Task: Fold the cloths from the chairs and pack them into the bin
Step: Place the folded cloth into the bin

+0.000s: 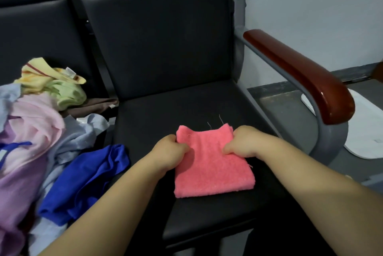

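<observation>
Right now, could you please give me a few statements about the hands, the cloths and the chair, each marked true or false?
1. The left hand and right hand both grip the pink terry cloth. True.
2. The pink terry cloth lies on the floor. False: it lies on the black padded chair seat.
3. The royal-blue cloth is neatly folded. False: it lies crumpled, left of the pink one.
4. A pale yellow cloth sits atop the pile of loose cloths. True.
</observation>
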Demonstrator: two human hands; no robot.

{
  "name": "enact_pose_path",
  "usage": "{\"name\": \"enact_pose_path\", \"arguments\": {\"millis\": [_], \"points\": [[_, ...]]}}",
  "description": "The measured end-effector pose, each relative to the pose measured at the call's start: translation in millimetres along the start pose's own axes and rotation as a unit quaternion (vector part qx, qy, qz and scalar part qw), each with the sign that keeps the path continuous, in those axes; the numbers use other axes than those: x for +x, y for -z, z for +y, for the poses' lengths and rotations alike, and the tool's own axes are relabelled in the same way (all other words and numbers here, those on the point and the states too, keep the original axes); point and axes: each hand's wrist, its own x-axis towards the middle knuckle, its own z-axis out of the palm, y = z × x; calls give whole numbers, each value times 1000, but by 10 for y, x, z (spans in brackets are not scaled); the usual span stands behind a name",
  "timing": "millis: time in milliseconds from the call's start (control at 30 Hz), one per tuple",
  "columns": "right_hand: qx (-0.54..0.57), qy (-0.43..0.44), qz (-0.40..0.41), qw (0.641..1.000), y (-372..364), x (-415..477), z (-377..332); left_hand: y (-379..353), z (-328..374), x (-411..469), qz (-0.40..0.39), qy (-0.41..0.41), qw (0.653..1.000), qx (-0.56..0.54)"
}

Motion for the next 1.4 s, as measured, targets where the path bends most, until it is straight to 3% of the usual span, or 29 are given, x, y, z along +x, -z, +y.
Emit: {"name": "enact_pose_path", "arguments": {"millis": [100, 167, 333, 433, 633, 733, 833, 967, 1067, 1167, 1267, 1400], "points": [[131, 62, -21, 989, 56, -46, -20, 60, 99, -90, -9, -8, 988, -151], [195, 126, -15, 973, 241, -169, 6, 108, 235, -176, -15, -49, 980, -195], [234, 208, 167, 935, 716, -638, 413, 59, 877, -403, -77, -198, 958, -194], [303, 197, 279, 889, 778, -924, 897, -270, 1331, -533, -133, -255, 944, -161], [438, 28, 402, 804, 515, -1403, 2093, -1498, 2017, -732, -261, -304, 916, -30], [423, -99, 450, 780, 194, -1480, 2622, -2286, 2092, -699, -272, -300, 914, 29], [394, -224, 442, 774, -187, -1564, 3014, -3016, 2025, -628, -298, -286, 902, 123], [411, -324, 389, 758, -675, -1581, 3352, -3654, 1875, -593, -339, -262, 880, 205], [429, -374, 276, 774, -923, -1525, 3532, -3818, 1721, -486, -321, -277, 855, 298], [383, -365, 156, 834, -940, -1520, 3627, -3752, 1640, -360, -298, -274, 836, 371], [342, -332, 180, 860, -823, -1466, 3612, -3508, 1656, -358, -309, -296, 827, 363], [345, -170, 252, 888, -505, -1320, 3199, -2888, 1611, -495, -300, -336, 844, 293]]}}
